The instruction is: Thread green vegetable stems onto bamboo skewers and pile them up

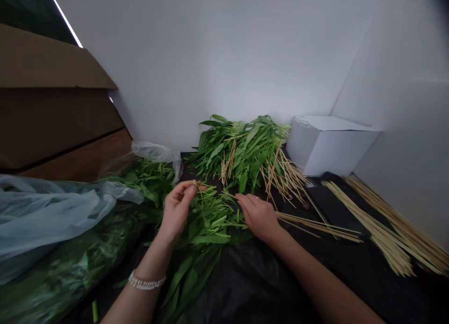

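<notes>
Leafy greens [210, 221] lie centrally, likely for reach; left hand [176, 209] pinches a stem [195, 183], right hand [261, 217] (apparently) a skewer [229, 195].

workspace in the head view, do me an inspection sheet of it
Surface: black plastic sheeting, creased at the front
Job's things: loose greens between the hands; skewered-looking greens piled by the wall; loose sticks at the right
Clutter: filmy plastic bag over more greens at the left; white box at the back right; cardboard box at the left
Hands: left hand pinches a green stem; right hand has its fingertips at a thin stick
Cables: nothing seen
Surroundings: pale walls behind and at the right
</notes>
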### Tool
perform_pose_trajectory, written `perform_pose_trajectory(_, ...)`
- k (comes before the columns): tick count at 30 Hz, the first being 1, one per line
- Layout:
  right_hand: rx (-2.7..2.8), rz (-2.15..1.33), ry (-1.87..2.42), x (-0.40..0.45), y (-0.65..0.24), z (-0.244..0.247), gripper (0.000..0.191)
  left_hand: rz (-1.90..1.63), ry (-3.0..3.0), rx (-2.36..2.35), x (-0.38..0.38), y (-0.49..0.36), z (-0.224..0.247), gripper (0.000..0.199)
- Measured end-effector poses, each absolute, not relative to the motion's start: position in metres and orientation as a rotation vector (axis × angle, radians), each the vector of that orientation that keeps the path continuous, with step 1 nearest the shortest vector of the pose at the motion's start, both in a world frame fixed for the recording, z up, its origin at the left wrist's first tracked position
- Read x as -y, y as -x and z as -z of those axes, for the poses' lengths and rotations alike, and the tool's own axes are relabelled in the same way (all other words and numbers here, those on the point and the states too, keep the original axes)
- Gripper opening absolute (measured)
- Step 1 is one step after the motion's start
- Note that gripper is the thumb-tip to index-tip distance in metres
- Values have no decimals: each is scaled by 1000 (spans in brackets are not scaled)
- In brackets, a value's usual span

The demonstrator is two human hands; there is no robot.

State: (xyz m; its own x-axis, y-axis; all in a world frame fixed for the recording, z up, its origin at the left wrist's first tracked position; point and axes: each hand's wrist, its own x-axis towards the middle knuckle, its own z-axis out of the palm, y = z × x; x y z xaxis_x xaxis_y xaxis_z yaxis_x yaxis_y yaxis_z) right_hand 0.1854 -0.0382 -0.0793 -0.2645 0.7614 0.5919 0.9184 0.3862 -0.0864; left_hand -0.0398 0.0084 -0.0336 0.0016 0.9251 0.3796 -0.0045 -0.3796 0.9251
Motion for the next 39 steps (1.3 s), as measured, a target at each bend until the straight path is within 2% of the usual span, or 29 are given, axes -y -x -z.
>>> perform_pose_trajectory(8,2110,484,1297,41,-182,80,37,-1114,-1140,-969,-12,30,50,42)
perform_pose_trajectory(18,2029,591,1092,42,-177,81,32,-1142,-1135,-948,-11,24,49,37)
perform_pose_trajectory(39,2020,577,1132,41,-175,85,32,-1150,-1175,-923,-9,20,50,36)
